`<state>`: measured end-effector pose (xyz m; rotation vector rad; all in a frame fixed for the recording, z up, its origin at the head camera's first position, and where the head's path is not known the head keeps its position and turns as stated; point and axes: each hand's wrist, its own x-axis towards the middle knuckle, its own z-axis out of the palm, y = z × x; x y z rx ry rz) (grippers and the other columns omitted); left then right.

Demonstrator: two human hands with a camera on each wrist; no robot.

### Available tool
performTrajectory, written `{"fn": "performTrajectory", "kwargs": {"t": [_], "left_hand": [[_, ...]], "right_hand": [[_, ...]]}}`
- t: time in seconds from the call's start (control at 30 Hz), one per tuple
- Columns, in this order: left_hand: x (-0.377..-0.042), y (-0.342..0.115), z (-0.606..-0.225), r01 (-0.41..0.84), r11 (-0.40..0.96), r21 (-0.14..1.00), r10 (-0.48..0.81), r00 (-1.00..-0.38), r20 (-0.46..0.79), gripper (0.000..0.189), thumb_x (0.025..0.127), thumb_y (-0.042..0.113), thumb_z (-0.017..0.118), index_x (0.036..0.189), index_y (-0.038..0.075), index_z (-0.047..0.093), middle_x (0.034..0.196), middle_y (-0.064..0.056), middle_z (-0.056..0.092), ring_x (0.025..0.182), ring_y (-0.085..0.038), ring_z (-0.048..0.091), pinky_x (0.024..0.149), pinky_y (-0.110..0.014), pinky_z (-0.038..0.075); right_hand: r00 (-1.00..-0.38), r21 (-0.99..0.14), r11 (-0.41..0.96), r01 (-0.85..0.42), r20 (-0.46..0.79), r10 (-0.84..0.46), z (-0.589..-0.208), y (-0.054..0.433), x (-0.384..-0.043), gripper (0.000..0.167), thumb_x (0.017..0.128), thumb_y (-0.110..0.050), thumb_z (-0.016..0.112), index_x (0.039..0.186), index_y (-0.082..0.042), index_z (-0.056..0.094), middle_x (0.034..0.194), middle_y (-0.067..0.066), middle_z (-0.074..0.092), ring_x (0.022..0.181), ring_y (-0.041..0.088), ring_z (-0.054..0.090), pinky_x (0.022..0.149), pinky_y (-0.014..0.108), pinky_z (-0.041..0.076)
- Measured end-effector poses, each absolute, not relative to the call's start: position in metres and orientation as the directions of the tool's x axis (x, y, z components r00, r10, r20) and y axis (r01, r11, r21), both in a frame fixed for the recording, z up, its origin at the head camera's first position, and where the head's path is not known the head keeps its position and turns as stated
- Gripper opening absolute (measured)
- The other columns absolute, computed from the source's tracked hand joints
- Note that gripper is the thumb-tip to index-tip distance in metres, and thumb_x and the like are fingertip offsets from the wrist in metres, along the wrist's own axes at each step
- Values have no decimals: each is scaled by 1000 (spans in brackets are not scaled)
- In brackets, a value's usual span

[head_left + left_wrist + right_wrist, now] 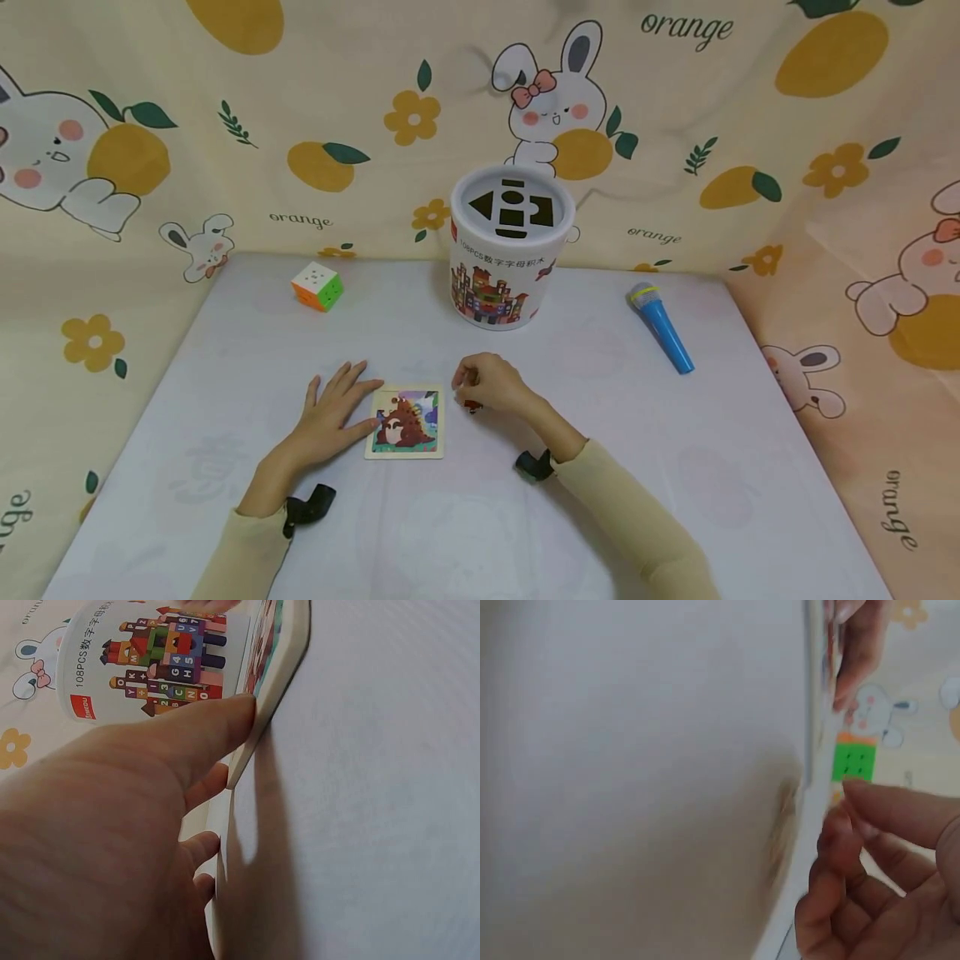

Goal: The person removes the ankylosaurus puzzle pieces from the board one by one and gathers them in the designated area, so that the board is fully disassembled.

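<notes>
A small square puzzle board (405, 456) with a pale wooden rim and a brown dinosaur picture lies flat on the table. My left hand (333, 421) is spread at its left side, thumb on the near left edge and forefinger at the far left corner. In the left wrist view the thumb presses against the side of the board (289, 656). To the right of the board is my right hand (495, 383), fingers curled and thumb close to the forefinger, nothing showing between them. A small brown piece (781, 832), blurred, is at the table just beyond those fingertips.
A white lidded bucket (491, 250) with shape-cut holes stands behind the board. At the back left sits a puzzle cube (318, 286); a blue toy microphone (663, 327) lies at the right. A patterned cloth (360, 83) hangs behind the white table (450, 533).
</notes>
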<state>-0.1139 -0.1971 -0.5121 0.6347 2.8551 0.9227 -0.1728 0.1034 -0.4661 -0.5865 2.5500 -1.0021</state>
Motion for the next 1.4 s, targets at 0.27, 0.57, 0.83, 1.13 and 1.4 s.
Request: {"fn": "performTrajectory", "kwargs": {"t": [0.27, 0.57, 0.83, 1.13, 1.4], "left_hand": [[-114, -198, -512, 360, 731, 579, 414, -909, 43, 61, 93, 41, 66, 145, 14, 49, 162, -19, 22, 149, -44, 9, 111, -70, -8], [-114, -200, -512, 367, 723, 585, 422, -905, 46, 60, 94, 40, 65, 146, 15, 49, 162, -19, 22, 149, -44, 9, 110, -71, -8], [-114, -200, -513, 372, 720, 587, 424, -904, 53, 60, 93, 40, 66, 146, 15, 49, 162, -19, 23, 149, -44, 10, 110, -71, -8], [-115, -200, -513, 369, 723, 584, 426, -904, 44, 61, 94, 41, 65, 146, 15, 48, 162, -19, 22, 150, -43, 9, 110, -70, -9], [-113, -200, -511, 366, 727, 581, 422, -906, 43, 61, 93, 40, 66, 146, 15, 48, 163, -19, 22, 150, -43, 9, 110, -70, -9]], "right_hand": [[-731, -773, 548, -319, -167, -661, -458, 50, -177, 15, 91, 2, 66, 104, -2, 74, 82, 4, 65, 69, 10, 55, 61, 20, 45], [-659, -757, 572, -316, -258, -706, -457, 19, -192, 18, 93, 4, 58, 99, 2, 75, 83, 10, 70, 59, 9, 48, 54, 20, 39], [-625, -733, 601, -319, -313, -715, -458, 13, -195, 16, 91, 5, 60, 89, 0, 75, 80, 3, 70, 57, 9, 48, 52, 20, 40], [-665, -668, 661, -343, -324, -673, -460, 12, -189, 10, 85, -7, 79, 88, -11, 70, 84, -1, 62, 76, 13, 55, 64, 25, 45], [-690, -612, 671, -419, -266, -673, -463, 12, -183, 16, 83, -8, 81, 88, -15, 68, 91, 0, 60, 81, 13, 53, 69, 27, 45]]}}
